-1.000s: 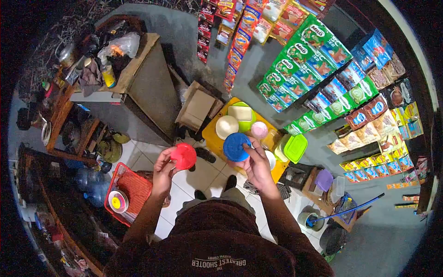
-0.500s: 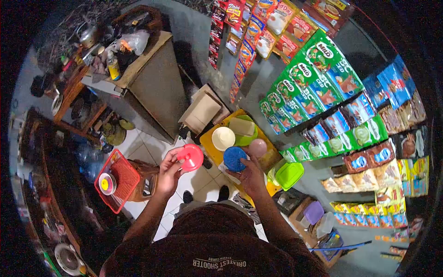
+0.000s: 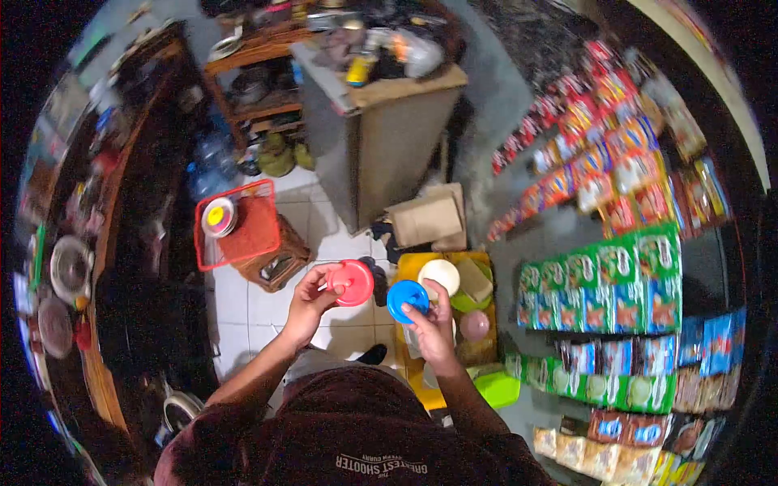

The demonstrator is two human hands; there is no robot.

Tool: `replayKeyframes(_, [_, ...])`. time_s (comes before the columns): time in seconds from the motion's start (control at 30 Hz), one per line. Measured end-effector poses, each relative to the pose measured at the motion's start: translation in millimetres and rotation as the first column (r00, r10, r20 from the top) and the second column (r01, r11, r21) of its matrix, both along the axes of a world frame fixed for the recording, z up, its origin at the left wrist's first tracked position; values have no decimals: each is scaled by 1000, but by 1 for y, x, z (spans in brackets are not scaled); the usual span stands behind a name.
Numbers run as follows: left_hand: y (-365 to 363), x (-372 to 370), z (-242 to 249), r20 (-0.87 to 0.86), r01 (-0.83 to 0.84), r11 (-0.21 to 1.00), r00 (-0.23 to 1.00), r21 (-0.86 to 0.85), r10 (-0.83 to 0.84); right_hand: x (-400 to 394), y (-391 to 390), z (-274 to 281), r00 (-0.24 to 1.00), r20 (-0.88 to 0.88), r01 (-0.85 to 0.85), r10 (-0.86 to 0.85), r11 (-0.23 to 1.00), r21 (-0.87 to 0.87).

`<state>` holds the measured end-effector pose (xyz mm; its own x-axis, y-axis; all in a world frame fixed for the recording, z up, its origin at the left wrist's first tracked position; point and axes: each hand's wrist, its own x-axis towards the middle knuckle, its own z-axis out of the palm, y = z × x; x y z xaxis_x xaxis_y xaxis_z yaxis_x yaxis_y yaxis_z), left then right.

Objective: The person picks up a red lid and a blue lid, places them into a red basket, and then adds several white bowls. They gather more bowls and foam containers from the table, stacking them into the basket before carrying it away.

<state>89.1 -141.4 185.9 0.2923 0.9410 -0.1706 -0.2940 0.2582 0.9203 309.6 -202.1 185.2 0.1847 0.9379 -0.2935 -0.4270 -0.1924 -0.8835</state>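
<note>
My left hand is closed on the edge of a round red plastic lid, thumb on the face turned up. In my right hand is a similar round blue lid, its rim pinched between thumb and fingers. The two lids are held apart, side by side, in front of my body. Just beyond my right hand, a yellow table bears a cream round container, a green container with a pale block-like item, and a pink round piece.
A red basket with a small stack of round dishes rests on a brown stool to the left. A lime-green container sits at the table's near right. Hanging sachets line the right wall; a tall cabinet stands ahead.
My view has swung left, bringing the basket and stool nearer the centre. The blue lid has been turned, its smoother face now showing with my thumb on it. Both lids stay in hand.
</note>
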Motion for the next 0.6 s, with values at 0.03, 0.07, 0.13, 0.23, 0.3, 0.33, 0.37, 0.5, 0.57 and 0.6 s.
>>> replayKeyframes(0.03, [-3, -11, 5, 4, -54, 998, 999, -13, 54, -11, 8, -5, 998, -37, -41, 41, 999, 16])
replayKeyframes(0.07, [-5, -26, 5, 6, -105, 994, 994, -11, 105, -21, 15, -12, 995, -35, -91, 92, 996, 18])
replayKeyframes(0.13, [-9, -57, 3, 25, -194, 981, 981, -4, 194, -43, 31, -23, 984, -36, -173, 173, 985, 19])
replayKeyframes(0.23, [-18, -106, 0, 12, -320, 948, 947, 3, 320, -89, 52, -20, 962, 21, -272, 271, 961, 49])
replayKeyframes(0.3, [-24, -137, -1, -6, -408, 913, 913, 0, 408, -125, 63, -12, 943, 73, -332, 326, 936, 116])
replayKeyframes(0.33, [-29, -151, -2, -3, -438, 899, 899, 0, 438, -142, 67, -8, 931, 77, -364, 357, 924, 116])
replayKeyframes(0.37, [-32, -165, -5, 6, -467, 884, 884, -8, 467, -160, 71, -4, 917, 126, -394, 379, 909, 136])
replayKeyframes(0.5, [-42, -217, -9, 51, -539, 840, 839, -59, 542, -221, 89, -8, 864, 252, -487, 437, 852, 194])
replayKeyframes(0.57, [-46, -242, -10, 68, -567, 821, 819, -60, 570, -247, 98, -10, 831, 341, -526, 439, 820, 227])
replayKeyframes(0.6, [-47, -255, -10, 83, -583, 810, 806, -59, 586, -261, 102, -8, 826, 341, -536, 449, 813, 227])
